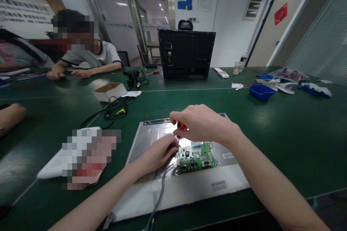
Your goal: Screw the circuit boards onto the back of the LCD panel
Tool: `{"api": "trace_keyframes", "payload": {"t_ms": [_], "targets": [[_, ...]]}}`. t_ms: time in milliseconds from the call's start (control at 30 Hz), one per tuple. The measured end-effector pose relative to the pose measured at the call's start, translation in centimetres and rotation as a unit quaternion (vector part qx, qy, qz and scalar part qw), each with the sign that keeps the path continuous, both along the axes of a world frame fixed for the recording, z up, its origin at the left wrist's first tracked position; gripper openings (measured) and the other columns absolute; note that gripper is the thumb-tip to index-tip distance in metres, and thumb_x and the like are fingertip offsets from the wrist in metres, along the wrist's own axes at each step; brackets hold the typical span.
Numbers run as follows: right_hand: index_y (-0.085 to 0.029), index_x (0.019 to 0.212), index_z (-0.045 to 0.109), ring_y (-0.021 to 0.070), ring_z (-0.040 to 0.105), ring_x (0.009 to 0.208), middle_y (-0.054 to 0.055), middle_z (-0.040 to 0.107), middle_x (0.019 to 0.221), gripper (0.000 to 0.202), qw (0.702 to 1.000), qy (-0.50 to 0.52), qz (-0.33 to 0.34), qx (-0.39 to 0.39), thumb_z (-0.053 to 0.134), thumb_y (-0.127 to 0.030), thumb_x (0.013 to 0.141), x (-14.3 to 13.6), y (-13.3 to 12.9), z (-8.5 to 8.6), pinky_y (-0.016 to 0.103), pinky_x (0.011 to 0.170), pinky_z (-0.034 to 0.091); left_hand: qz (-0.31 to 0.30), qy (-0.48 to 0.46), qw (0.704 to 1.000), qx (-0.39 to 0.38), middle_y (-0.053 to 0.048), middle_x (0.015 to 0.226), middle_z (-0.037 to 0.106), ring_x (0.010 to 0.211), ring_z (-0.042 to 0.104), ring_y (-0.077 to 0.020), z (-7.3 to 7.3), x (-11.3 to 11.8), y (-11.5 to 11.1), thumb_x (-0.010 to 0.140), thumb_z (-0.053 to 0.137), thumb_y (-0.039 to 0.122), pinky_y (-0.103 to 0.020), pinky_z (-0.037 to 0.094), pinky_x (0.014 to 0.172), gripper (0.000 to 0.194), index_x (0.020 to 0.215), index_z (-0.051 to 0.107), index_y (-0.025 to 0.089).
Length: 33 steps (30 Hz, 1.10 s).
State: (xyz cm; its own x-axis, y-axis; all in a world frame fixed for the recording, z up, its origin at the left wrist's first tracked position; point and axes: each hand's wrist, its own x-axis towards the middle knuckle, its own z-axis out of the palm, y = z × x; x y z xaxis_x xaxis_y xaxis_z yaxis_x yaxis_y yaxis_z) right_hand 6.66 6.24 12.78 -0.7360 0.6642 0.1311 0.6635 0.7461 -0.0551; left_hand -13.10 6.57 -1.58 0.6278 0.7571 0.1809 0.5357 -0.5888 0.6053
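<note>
My right hand [199, 124] grips the red and black handle of a screwdriver [180, 125], its shaft pointing down at the upper left corner of a green circuit board [195, 157]. Beside that corner is my left hand [165, 148], its fingers bent together at the board's edge. Whether those fingers pinch anything small is hidden. The board lies on the silver metal back of a display panel [189, 189], which rests flat before me. Grey cables [162, 191] run from the board's left side over the panel's near edge.
A black monitor housing [187, 54] stands upright at the back of the green table [271, 133]. To the left are a small open box [110, 92], black cables [115, 110] and a phone [92, 162]. A blue tray [261, 92] sits right. Another person [89, 54] sits across at left.
</note>
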Motion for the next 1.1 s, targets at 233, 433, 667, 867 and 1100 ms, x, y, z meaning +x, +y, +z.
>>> {"api": "trace_keyframes", "payload": {"t_ms": [233,433,667,867,1100], "targets": [[-0.019,0.109,0.056,0.0178,0.063,0.080,0.005,0.071,0.096,0.023,0.998,0.021,0.040,-0.036,0.058,-0.023,0.087,0.09,-0.29,0.23,0.025,0.057,0.032,-0.008,-0.004,1.000,-0.004,-0.005,0.089,0.063,0.080,0.056,-0.0202,0.34,0.08,-0.21,0.090,0.048,0.019,-0.032,0.046,0.071,0.009,0.091,0.056,0.019],[-0.020,0.102,0.059,0.0167,0.062,0.072,0.004,0.071,0.086,0.018,1.000,-0.003,-0.005,-0.008,0.058,-0.034,0.090,-0.07,-0.31,0.27,0.026,0.053,0.027,-0.008,-0.008,1.000,0.010,-0.003,0.086,0.063,0.078,0.057,-0.0192,0.10,0.22,0.03,0.088,0.048,0.014,-0.030,0.044,0.069,0.010,0.084,0.056,0.019],[-0.020,0.107,0.057,0.0178,0.063,0.077,0.004,0.071,0.092,0.021,1.000,-0.002,0.001,-0.016,0.059,-0.025,0.087,-0.01,-0.19,0.05,0.026,0.053,0.026,-0.010,-0.003,1.000,0.017,-0.003,0.086,0.064,0.076,0.057,-0.0188,-0.18,0.21,0.21,0.089,0.050,0.016,-0.029,0.044,0.068,0.007,0.087,0.057,0.019],[-0.020,0.106,0.057,0.0160,0.061,0.078,0.004,0.071,0.096,0.024,0.999,0.008,0.036,-0.034,0.060,-0.017,0.082,0.20,-0.34,0.27,0.024,0.055,0.029,-0.018,-0.015,1.000,0.005,-0.004,0.089,0.064,0.079,0.057,-0.0189,0.17,-0.10,-0.05,0.088,0.050,0.016,-0.030,0.045,0.070,0.007,0.088,0.056,0.019],[-0.021,0.099,0.062,0.0158,0.061,0.072,0.002,0.071,0.086,0.016,1.000,0.010,0.003,0.008,0.061,-0.033,0.088,0.01,-0.31,0.07,0.025,0.052,0.025,-0.012,-0.009,1.000,0.006,-0.003,0.085,0.062,0.078,0.056,-0.0190,0.30,-0.07,-0.01,0.086,0.048,0.014,-0.031,0.045,0.071,0.008,0.085,0.054,0.019]]}}
